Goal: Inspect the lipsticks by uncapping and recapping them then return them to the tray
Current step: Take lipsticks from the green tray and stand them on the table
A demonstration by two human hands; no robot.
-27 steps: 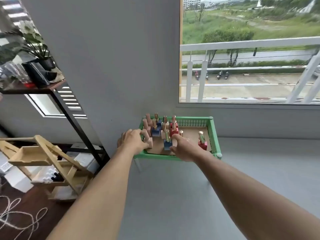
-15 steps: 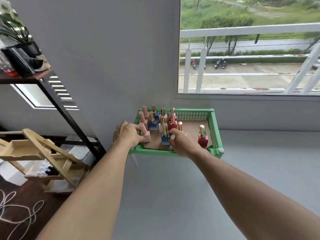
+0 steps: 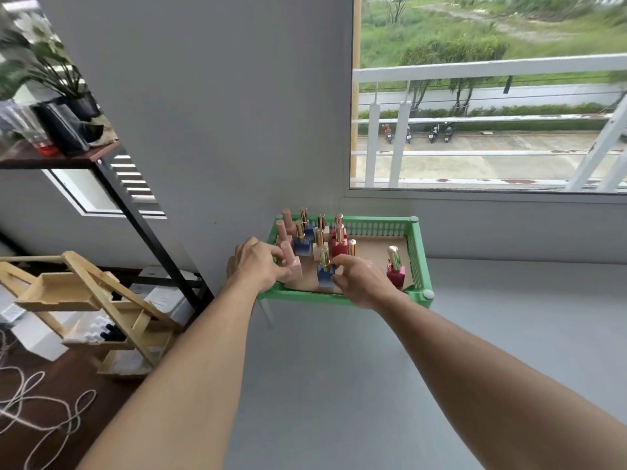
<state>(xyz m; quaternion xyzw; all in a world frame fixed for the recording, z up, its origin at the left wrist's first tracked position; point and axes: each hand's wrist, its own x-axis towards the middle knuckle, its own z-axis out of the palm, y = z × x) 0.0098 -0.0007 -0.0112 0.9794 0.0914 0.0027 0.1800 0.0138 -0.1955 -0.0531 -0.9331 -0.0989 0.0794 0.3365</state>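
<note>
A green tray (image 3: pixel 420 259) stands on the grey table against the wall, with several upright lipsticks in it. My left hand (image 3: pixel 258 264) is at the tray's left front, its fingers around a pink lipstick (image 3: pixel 294 264) that stands on the tray floor. My right hand (image 3: pixel 359 279) reaches over the front rim and its fingertips pinch the square base of a blue lipstick with a gold cap (image 3: pixel 325 268). A red lipstick (image 3: pixel 395 268) stands alone at the tray's right side. More pink, blue and red lipsticks (image 3: pixel 314 232) cluster at the back left.
The grey table (image 3: pixel 339 385) stretches toward me in front of the tray. A window (image 3: pixel 488 96) sits behind it on the right. To the left are a black-framed shelf (image 3: pixel 68 154) with a plant, a wooden rack (image 3: pixel 95 300) and loose cord (image 3: pixel 34 408) on the floor.
The camera tilted down and then up again. Both hands stay at the tray, the left on the pink lipstick, and the right fingers closed on the blue one.
</note>
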